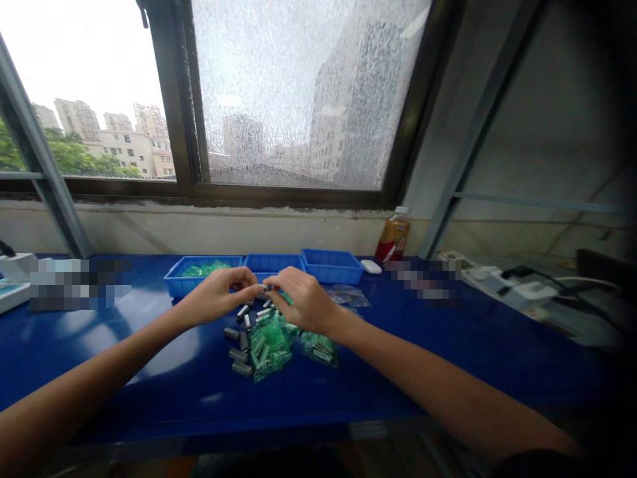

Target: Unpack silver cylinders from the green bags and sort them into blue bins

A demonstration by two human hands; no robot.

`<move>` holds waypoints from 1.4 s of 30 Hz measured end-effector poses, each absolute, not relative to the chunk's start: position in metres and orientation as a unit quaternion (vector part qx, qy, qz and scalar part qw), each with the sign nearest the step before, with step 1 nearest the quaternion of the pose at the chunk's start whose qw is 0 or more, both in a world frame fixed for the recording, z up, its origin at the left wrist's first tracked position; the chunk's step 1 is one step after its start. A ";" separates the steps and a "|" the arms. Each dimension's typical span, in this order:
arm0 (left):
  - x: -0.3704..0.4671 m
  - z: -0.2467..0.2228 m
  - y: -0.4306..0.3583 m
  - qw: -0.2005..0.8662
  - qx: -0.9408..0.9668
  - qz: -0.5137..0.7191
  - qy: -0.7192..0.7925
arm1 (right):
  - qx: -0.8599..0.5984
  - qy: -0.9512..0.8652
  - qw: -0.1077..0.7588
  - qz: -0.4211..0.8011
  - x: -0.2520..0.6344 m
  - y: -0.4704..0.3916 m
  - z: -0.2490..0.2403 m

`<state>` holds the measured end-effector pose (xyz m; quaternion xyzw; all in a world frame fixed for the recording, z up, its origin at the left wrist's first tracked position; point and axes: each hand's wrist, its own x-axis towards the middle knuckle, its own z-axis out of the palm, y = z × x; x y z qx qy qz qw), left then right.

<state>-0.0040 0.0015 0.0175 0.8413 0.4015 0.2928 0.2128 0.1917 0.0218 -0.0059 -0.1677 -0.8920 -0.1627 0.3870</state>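
Note:
My left hand (226, 292) and my right hand (303, 299) meet above the middle of the blue table, fingers pinched at a small metallic part (267, 287) between them. Its exact shape is too small to tell. A bit of green shows under my right fingers. Below the hands lie several grey metal cylinders (239, 355), loose on the table. Beside them is a green plastic bag (273, 342) with cylinders in or on it. A smaller green bag (319, 348) holding metal pieces sits to the right, below my right wrist.
Behind the hands stand a blue bin with green bags (182, 285), a middle blue bin (273, 260) and a right blue bin (332, 269). Clear bags (348, 295), a white case (371, 266) and a bottle (393, 238) are right. A metal frame (465, 146) rises at right.

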 end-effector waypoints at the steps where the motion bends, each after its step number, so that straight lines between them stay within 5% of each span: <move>1: -0.005 0.019 0.002 0.215 0.840 0.304 0.395 | -0.172 -0.888 0.397 -0.153 0.192 0.021 -0.004; 16: -0.003 0.017 -0.002 0.175 0.854 0.297 0.390 | -0.246 -0.925 0.250 -0.148 0.197 0.022 -0.002; 34: 0.000 0.009 -0.002 0.116 0.878 0.269 0.378 | -0.212 -0.942 0.189 -0.180 0.200 0.028 -0.005; 42: 0.003 0.011 -0.003 0.080 0.855 0.306 0.410 | -0.253 -0.914 0.287 -0.135 0.197 0.020 -0.002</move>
